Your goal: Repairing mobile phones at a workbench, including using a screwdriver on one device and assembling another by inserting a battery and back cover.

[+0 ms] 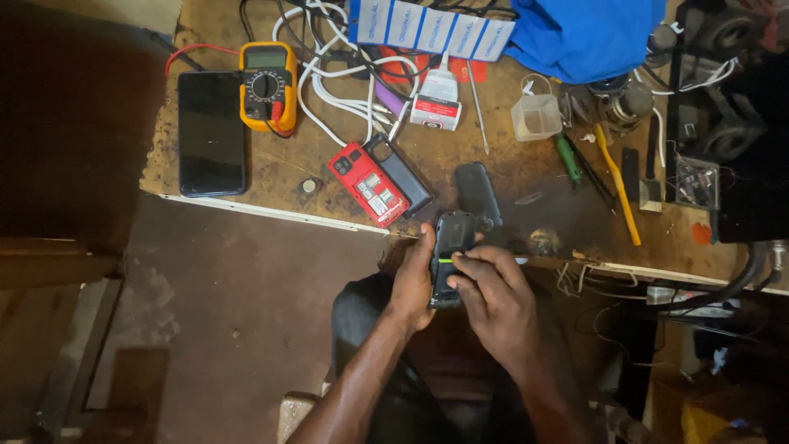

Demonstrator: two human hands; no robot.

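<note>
Black plastic, small and light: the phone (449, 259) sits upright between my hands, just off the near edge of the workbench (526, 177), above my lap. I judge it stiff but easily cracked, smooth along its sides, so best taken by the long edges. My left hand (412, 284) is wrapped round its left edge and back, clasping it firmly. My right hand (493, 292) lies curled over the front, fingertips (460, 261) pressing near a green strip at mid-body. Both wrists angle inward. A red phone (368, 183) lies well apart on the bench.
</note>
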